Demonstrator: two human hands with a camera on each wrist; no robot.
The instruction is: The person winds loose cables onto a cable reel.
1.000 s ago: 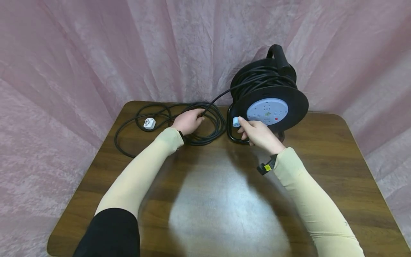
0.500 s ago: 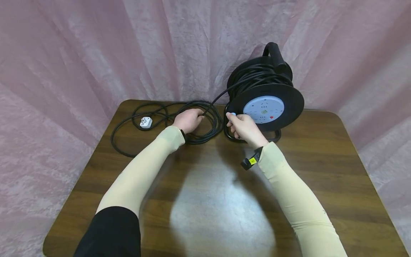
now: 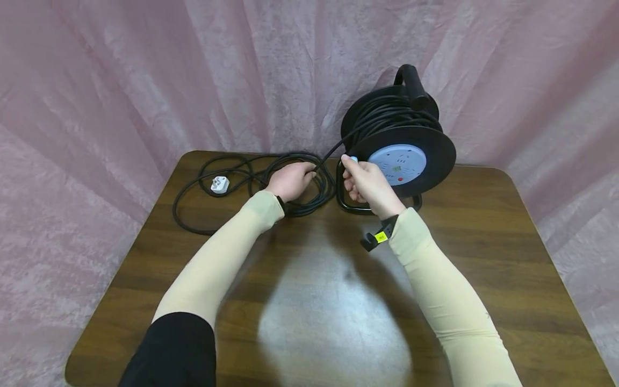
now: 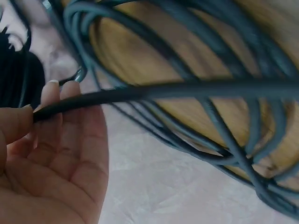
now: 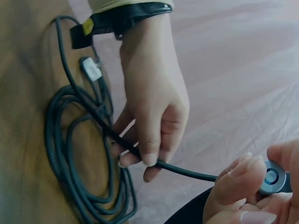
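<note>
A black cable reel (image 3: 437,156) with a pale blue socket panel (image 3: 397,164) stands at the table's back right. My right hand (image 3: 369,185) is in front of it, its thumb and fingers pinching the small blue crank knob (image 5: 272,177). The knob is partly hidden by the fingers in the head view. Left of the reel, my left hand (image 3: 292,181) holds the black cable (image 4: 187,88) between thumb and fingers. From there the cable rises to the wound turns on the drum. Loose loops of cable (image 3: 316,201) lie under and beside my left hand.
A white plug (image 3: 220,185) lies within the loops at the back left. The reel has a black carrying handle (image 3: 411,86) on top and a tubular stand (image 3: 355,209) below. Behind the brown wooden table (image 3: 483,258) hangs a pink curtain (image 3: 290,70).
My right hand has carried the knob upward, and the reel's face has turned clockwise. My left hand has shifted slightly right along with the cable. The head view has shifted a little.
</note>
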